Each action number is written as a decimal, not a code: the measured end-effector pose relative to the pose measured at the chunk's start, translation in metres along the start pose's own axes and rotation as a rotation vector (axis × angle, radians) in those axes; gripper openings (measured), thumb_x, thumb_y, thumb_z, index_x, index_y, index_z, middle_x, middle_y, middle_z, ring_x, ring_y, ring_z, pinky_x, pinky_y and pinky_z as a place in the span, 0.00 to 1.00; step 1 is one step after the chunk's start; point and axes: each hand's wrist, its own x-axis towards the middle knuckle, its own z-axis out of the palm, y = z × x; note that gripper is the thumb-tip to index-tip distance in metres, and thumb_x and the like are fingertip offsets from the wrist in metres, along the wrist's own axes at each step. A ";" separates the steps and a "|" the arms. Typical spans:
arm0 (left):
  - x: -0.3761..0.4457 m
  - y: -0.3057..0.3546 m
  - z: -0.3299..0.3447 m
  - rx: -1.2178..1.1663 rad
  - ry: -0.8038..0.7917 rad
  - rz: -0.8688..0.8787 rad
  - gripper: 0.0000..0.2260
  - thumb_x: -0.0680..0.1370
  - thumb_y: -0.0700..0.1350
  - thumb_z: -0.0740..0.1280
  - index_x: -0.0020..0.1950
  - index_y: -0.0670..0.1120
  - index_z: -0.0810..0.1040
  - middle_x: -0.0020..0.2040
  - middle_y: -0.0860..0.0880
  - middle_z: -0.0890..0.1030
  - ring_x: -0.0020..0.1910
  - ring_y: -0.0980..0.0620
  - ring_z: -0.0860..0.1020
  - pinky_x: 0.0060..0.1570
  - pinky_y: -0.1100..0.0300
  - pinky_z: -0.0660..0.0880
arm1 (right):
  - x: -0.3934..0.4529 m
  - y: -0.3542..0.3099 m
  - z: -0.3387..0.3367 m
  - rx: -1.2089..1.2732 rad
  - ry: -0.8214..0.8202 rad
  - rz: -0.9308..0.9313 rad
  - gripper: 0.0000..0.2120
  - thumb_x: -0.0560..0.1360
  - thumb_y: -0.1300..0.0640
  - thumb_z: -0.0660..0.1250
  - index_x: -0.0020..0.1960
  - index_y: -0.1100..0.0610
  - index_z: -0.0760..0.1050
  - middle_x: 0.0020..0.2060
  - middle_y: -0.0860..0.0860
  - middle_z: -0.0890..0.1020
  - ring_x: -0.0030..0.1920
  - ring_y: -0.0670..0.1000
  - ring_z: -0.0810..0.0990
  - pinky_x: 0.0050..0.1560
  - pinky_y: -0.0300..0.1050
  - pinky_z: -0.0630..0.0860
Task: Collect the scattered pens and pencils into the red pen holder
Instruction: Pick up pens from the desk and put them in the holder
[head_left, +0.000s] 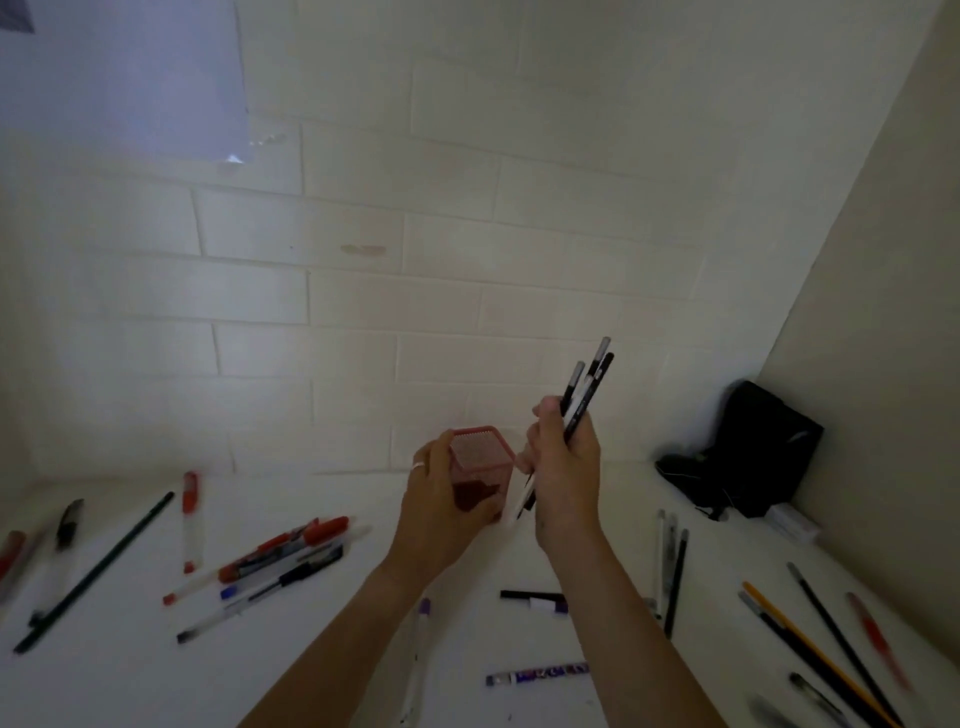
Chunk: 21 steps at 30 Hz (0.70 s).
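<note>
The red mesh pen holder stands near the wall at the middle of the white table. My left hand is wrapped around its left and front side. My right hand is just right of the holder, shut on a bundle of black and white pens whose upper ends point up and to the right. The bundle's lower tips stick out below my hand beside the holder's right wall. Loose pens lie scattered: a red and black cluster at the left, black ones at the right.
A long dark pencil and a red-capped pen lie at the far left. A yellow pencil and dark pens sit at the far right. A purple marker lies near the front. A black pouch rests in the right corner.
</note>
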 end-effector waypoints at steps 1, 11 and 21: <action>0.003 -0.005 0.003 -0.001 -0.009 -0.003 0.42 0.69 0.52 0.77 0.78 0.50 0.60 0.71 0.51 0.68 0.68 0.53 0.71 0.65 0.60 0.72 | 0.006 -0.001 0.004 0.063 0.019 0.022 0.12 0.81 0.50 0.64 0.42 0.55 0.74 0.25 0.46 0.67 0.25 0.45 0.63 0.27 0.42 0.64; 0.005 -0.021 0.002 -0.110 -0.021 0.045 0.35 0.70 0.39 0.74 0.73 0.56 0.65 0.66 0.56 0.72 0.62 0.60 0.75 0.62 0.58 0.77 | 0.052 0.021 0.044 -0.015 -0.032 0.066 0.23 0.79 0.45 0.66 0.30 0.56 0.71 0.24 0.52 0.72 0.27 0.50 0.73 0.37 0.45 0.77; 0.004 -0.022 0.004 -0.159 -0.024 0.043 0.32 0.74 0.39 0.72 0.74 0.56 0.64 0.68 0.55 0.71 0.65 0.57 0.74 0.64 0.57 0.76 | 0.052 0.042 0.043 -0.768 -0.035 -0.095 0.20 0.77 0.45 0.66 0.36 0.59 0.82 0.34 0.55 0.84 0.34 0.52 0.82 0.35 0.43 0.76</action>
